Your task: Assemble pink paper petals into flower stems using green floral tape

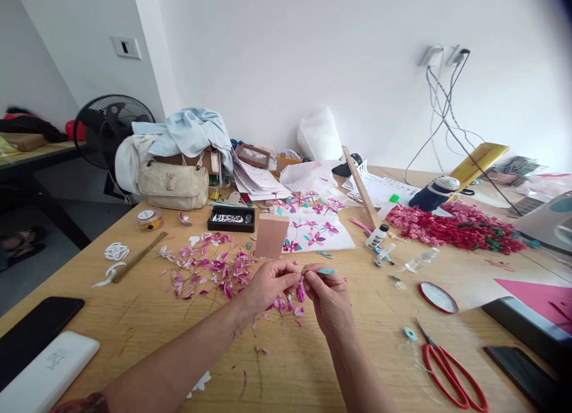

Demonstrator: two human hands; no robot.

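Observation:
My left hand (273,285) and my right hand (328,297) meet fingertip to fingertip over the middle of the wooden table. Between thumb and finger, my right hand pinches a small piece with a teal leaf (326,271) sticking out at the top. Magenta petals (301,292) show just below, between the two hands. The fingers of my left hand are pinched together at the same spot; what they hold is too small to make out. Many loose pink petals (214,264) on thin stems lie left of my hands. An upright wooden block (271,236) stands just behind them.
Red-handled scissors (451,371), a teal thread spool (410,334) and a round dish (438,297) lie right. Small bottles (378,236) and red flower bunches (460,225) sit behind. A black phone (40,329) and white power bank (49,374) lie left; a beige handbag (174,185) stands at the back.

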